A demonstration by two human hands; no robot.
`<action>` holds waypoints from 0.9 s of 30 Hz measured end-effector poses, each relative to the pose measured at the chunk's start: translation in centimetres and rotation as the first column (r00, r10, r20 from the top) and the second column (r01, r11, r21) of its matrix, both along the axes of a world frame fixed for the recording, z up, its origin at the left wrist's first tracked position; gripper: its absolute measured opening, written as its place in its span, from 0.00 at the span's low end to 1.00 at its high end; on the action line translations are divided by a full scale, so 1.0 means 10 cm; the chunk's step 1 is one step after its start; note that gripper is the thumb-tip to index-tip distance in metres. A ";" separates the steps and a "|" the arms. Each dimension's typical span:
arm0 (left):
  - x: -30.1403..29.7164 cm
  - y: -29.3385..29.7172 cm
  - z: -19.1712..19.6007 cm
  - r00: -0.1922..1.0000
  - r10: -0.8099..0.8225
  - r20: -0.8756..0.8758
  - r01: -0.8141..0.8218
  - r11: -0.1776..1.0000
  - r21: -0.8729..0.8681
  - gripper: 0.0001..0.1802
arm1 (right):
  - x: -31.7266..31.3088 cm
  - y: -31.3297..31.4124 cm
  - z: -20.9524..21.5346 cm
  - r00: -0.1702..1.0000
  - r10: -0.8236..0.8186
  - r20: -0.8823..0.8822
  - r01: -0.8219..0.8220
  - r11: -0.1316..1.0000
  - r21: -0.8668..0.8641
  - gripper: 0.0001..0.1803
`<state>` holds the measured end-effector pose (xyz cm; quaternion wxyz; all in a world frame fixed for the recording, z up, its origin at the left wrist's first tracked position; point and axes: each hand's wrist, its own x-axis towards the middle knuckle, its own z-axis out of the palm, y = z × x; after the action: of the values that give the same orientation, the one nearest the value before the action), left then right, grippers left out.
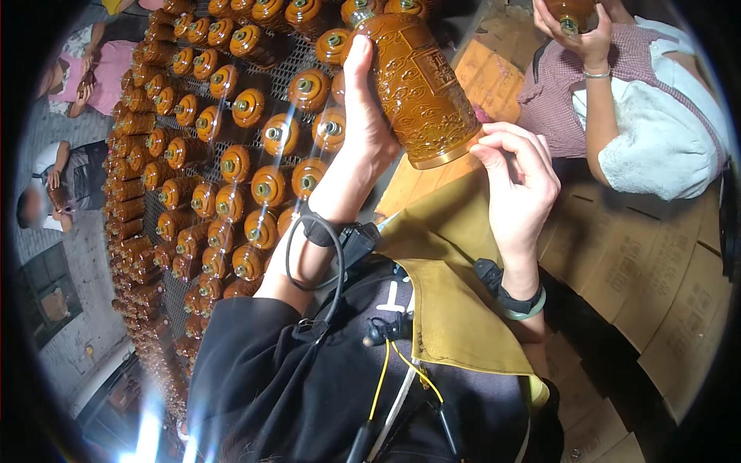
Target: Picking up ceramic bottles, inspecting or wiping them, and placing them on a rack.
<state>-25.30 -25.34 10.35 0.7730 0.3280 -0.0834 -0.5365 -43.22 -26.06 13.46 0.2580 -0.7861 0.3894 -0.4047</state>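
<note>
An amber glass bottle with raised swirling relief leans in front of me, its gold-toned base toward my right. My left hand is wrapped round it from behind, thumb up along its left side. The other fingers are hidden by the glass. At the bottom rim, my right hand is closed, thumb and forefinger pinched together against the base's edge. Whatever may lie between those fingertips is too small to make out.
Rows of similar amber bottles stand on a metal mesh conveyor at my left. A co-worker at the right holds another bottle. More people work on the far left. Flattened cardboard lies at the lower right.
</note>
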 end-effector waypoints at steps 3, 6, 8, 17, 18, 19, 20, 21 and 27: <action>0.01 -0.01 -0.01 0.999 -0.043 -0.014 0.043 0.999 -0.008 0.37 | 0.02 0.00 -0.02 0.999 -0.021 0.041 0.019 0.999 0.049 0.07; 0.00 -0.02 0.01 0.998 -0.054 -0.045 0.053 0.998 -0.014 0.37 | 0.02 -0.02 0.00 1.000 -0.007 0.023 0.008 1.000 -0.007 0.07; -0.03 -0.02 0.05 0.999 0.039 0.027 -0.039 0.999 0.016 0.35 | 0.01 -0.03 -0.01 1.000 -0.004 0.005 0.004 1.000 -0.011 0.07; -0.04 0.03 0.06 0.995 0.090 0.050 -0.088 0.995 -0.048 0.35 | -0.02 -0.03 -0.02 0.999 0.003 0.049 -0.004 1.000 0.025 0.08; -0.04 0.05 0.08 0.997 0.058 0.056 -0.054 0.996 -0.064 0.36 | -0.03 -0.03 -0.03 0.999 0.004 0.049 -0.005 1.000 0.023 0.08; -0.05 0.07 0.10 0.997 0.057 0.049 -0.054 0.997 -0.060 0.37 | -0.04 -0.03 -0.04 0.999 0.012 0.052 -0.015 0.998 0.055 0.08; -0.05 0.06 0.10 0.997 0.058 0.049 -0.055 0.997 -0.062 0.37 | -0.05 -0.03 -0.03 0.998 0.021 0.056 -0.026 0.996 0.087 0.08; -0.04 0.06 0.09 0.994 0.078 0.070 -0.075 0.996 -0.045 0.36 | -0.04 -0.03 0.00 0.998 0.021 0.055 -0.026 0.996 0.086 0.08; -0.06 0.03 0.13 0.980 0.142 0.137 -0.139 0.990 -0.030 0.35 | -0.05 -0.06 0.00 0.996 0.029 0.083 -0.038 0.994 0.101 0.08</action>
<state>-25.87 -25.02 11.61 0.8047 0.3617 -0.1188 -0.4556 -43.72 -26.66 13.50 0.3203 -0.7612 0.3856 -0.4115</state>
